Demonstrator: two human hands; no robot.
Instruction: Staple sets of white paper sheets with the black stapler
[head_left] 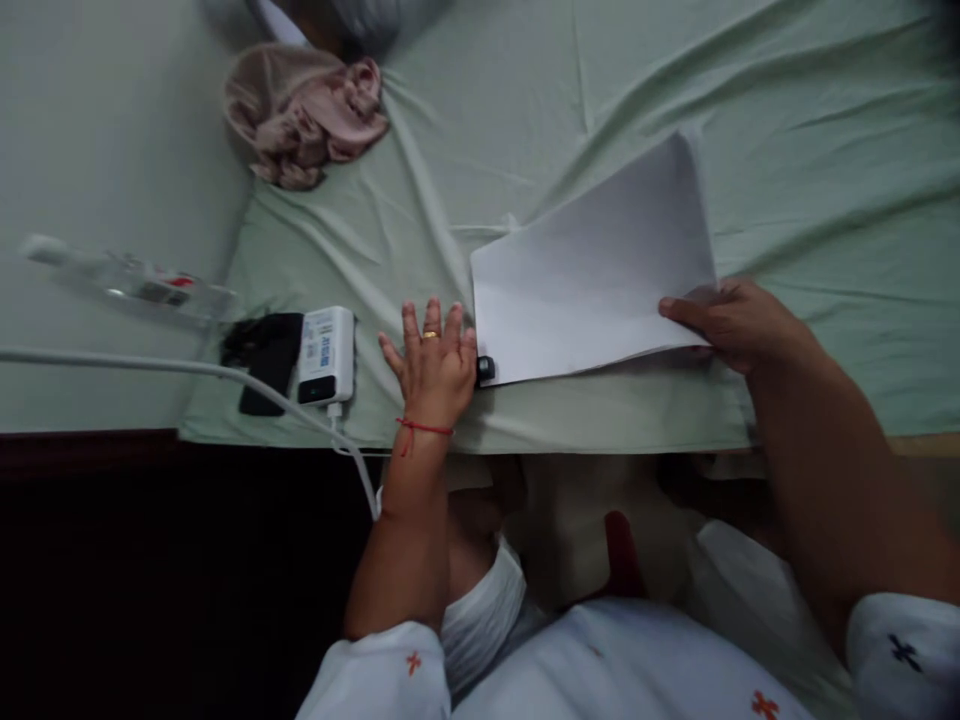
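A sheaf of white paper sheets (592, 270) lies at a slant on the green cloth, its right side raised off it. My right hand (739, 320) pinches the sheaf's lower right edge, thumb on top and fingers underneath. At the lower left corner of the paper sits a small black object (486, 370), partly hidden; its kind I cannot make out. My left hand (435, 365) is palm down beside that corner, fingers spread, its edge against the black object. It wears a gold ring and a red string at the wrist.
Left of my left hand are a white power bank (327, 355) with a cable (225, 372) and a dark flat item (274, 362). A clear plastic bottle (142, 285) lies farther left. Crumpled pink cloth (307, 115) rests at the back left. The green tablecloth (600, 420) ends at the near edge.
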